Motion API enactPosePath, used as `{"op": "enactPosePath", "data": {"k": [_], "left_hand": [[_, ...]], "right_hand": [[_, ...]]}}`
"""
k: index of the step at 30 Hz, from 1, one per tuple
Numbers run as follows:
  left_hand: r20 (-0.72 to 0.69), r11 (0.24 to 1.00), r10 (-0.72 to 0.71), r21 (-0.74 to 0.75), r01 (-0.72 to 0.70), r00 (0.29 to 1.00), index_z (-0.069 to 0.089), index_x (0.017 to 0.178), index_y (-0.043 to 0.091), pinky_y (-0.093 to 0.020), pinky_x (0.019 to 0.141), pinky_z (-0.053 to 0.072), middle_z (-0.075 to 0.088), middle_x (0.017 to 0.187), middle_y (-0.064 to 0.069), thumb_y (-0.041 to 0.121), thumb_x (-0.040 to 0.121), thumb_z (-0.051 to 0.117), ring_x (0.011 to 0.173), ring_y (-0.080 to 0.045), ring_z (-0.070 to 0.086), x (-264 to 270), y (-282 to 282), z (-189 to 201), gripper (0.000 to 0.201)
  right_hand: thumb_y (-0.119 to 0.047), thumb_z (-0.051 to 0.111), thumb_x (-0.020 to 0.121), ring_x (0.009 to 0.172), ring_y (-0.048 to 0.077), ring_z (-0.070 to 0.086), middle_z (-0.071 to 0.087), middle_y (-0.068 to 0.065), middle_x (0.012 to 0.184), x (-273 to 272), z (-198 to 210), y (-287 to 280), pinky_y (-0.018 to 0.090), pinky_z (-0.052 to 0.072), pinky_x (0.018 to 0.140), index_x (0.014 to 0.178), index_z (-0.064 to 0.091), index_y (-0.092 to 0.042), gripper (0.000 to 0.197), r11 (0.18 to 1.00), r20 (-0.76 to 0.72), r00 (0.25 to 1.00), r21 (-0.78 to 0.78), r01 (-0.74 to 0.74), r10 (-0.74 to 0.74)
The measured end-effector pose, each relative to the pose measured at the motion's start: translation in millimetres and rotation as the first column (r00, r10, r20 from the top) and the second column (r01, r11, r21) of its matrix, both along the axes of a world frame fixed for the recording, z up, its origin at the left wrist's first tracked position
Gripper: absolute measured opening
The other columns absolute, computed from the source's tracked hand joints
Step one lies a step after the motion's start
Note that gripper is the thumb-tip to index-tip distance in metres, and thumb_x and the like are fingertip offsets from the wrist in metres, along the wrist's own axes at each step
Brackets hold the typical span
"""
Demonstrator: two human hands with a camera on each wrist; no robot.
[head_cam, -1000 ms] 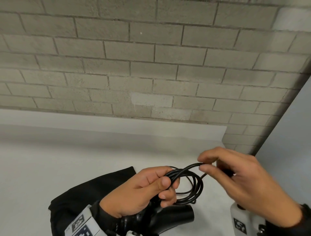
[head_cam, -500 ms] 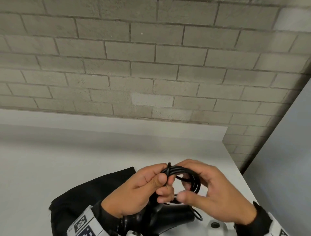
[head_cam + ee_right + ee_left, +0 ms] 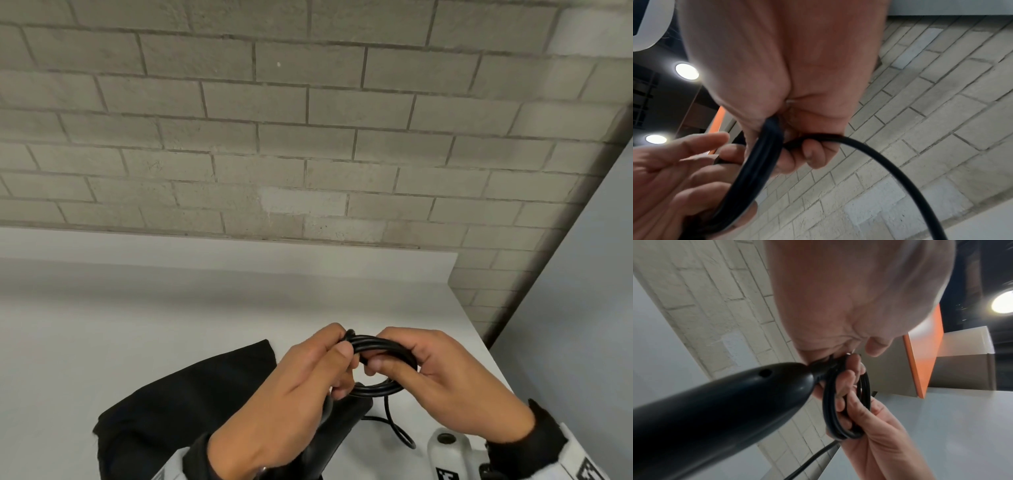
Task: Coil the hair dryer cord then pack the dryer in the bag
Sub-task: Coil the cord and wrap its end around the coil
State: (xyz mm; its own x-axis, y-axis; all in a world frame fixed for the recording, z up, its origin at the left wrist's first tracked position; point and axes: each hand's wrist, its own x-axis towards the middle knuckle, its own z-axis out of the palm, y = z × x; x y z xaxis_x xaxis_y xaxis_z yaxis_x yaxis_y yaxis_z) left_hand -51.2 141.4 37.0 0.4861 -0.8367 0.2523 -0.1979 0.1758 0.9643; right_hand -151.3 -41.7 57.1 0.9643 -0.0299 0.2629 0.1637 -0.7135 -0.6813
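Above the white table (image 3: 171,325), we hold the black cord (image 3: 380,343) wound into a small coil between both hands. Our left hand (image 3: 294,404) closes thumb and fingers round the coil's left side, and the left-wrist view shows the same hand also wrapped about the base of the black hair dryer (image 3: 715,410), whose handle runs back under the palm toward the wrist. Our right hand (image 3: 455,387) grips the coil's right side, thumb laid across the top of the loops and fingers curled beneath them; in the right-wrist view one free strand of cord arcs out of that fist and down past the camera. In the head view the coil sits just above the dryer's body, and a loose length of cord trails from it onto the table below the right hand. The black bag (image 3: 178,411) lies flat on the table, beneath and to the left of the left hand, touching neither coil nor fingers.
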Motion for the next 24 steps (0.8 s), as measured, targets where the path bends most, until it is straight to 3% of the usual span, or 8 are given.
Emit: {"op": "enactPosePath", "data": {"k": [3,6,9,13,17,19,21,24], "left_hand": [[0.133,0.996,0.068,0.055,-0.075,0.989,0.054,0.088,0.021,-0.038,0.061,0.031,0.040,0.070,-0.005,0.048,0.091,0.053,0.063,-0.019,0.036,-3,-1,2,0.026],[0.138,0.991,0.121,0.045,-0.128,0.983,0.045,0.099,0.034,-0.027,0.055,0.032,0.041,0.064,0.006,0.048,0.092,0.056,0.055,-0.010,0.035,-4,-3,0,0.020],[0.156,0.987,0.145,0.041,-0.153,0.977,0.036,0.112,0.045,-0.029,0.058,0.039,0.053,0.062,0.014,0.044,0.092,0.054,0.056,-0.010,0.041,-5,-3,0,0.027],[0.231,0.988,0.145,0.018,-0.153,0.962,0.051,0.107,0.041,-0.044,0.059,0.039,0.054,0.067,0.009,0.042,0.098,0.050,0.062,-0.026,0.044,-10,-2,4,0.009],[0.294,0.984,0.162,0.024,-0.176,0.942,0.055,0.096,0.037,-0.036,0.058,0.038,0.053,0.063,0.014,0.042,0.097,0.046,0.059,-0.011,0.042,-10,-3,6,0.010],[0.301,0.978,0.195,0.018,-0.210,0.933,0.057,0.093,0.035,-0.028,0.058,0.037,0.051,0.063,0.013,0.043,0.098,0.045,0.060,-0.007,0.042,-9,-3,6,0.015],[0.290,0.967,0.241,0.011,-0.255,0.926,0.059,0.092,0.032,-0.029,0.059,0.039,0.050,0.064,0.010,0.047,0.099,0.044,0.061,-0.008,0.043,-6,-4,4,0.022],[0.255,0.953,0.293,0.000,-0.304,0.921,0.059,0.089,0.028,-0.029,0.060,0.041,0.050,0.065,0.009,0.046,0.098,0.045,0.061,-0.008,0.045,-3,-5,3,0.025]], "right_hand": [[-0.025,0.060,0.094,0.070,0.012,0.059,0.065,-0.010,0.074,0,-2,0,0.019,0.044,0.061,0.087,0.068,-0.026,0.011,1.000,0.032,0.999,-0.005,0.009,-0.009],[-0.020,0.060,0.094,0.071,0.008,0.060,0.064,-0.016,0.073,0,-2,1,0.011,0.041,0.062,0.086,0.067,-0.026,0.012,1.000,0.054,0.998,-0.019,0.020,-0.019],[-0.023,0.060,0.095,0.077,0.012,0.064,0.067,-0.011,0.078,0,1,3,0.021,0.048,0.065,0.085,0.066,-0.027,0.012,1.000,0.035,0.999,-0.016,0.003,-0.002],[-0.027,0.060,0.094,0.076,0.014,0.062,0.067,-0.004,0.079,-2,5,0,0.036,0.052,0.071,0.085,0.066,-0.027,0.011,0.997,-0.039,0.998,0.067,-0.047,0.050],[-0.027,0.063,0.092,0.084,0.018,0.065,0.069,-0.003,0.085,-2,1,-1,0.039,0.053,0.081,0.088,0.069,-0.026,0.007,0.980,-0.043,0.995,0.181,-0.083,0.092],[-0.030,0.071,0.086,0.088,0.015,0.064,0.069,-0.008,0.088,-1,-6,2,0.030,0.051,0.082,0.092,0.068,-0.030,0.007,0.982,0.053,0.998,0.188,-0.033,0.023],[-0.036,0.079,0.075,0.100,0.010,0.060,0.064,-0.010,0.098,-1,-17,11,0.019,0.045,0.087,0.098,0.064,-0.033,0.028,0.982,0.260,0.953,0.143,0.122,-0.156],[-0.034,0.082,0.067,0.091,0.005,0.058,0.058,0.001,0.094,-4,-34,32,0.012,0.043,0.080,0.093,0.064,-0.023,0.033,0.938,0.596,0.738,0.076,0.339,-0.315]]}}
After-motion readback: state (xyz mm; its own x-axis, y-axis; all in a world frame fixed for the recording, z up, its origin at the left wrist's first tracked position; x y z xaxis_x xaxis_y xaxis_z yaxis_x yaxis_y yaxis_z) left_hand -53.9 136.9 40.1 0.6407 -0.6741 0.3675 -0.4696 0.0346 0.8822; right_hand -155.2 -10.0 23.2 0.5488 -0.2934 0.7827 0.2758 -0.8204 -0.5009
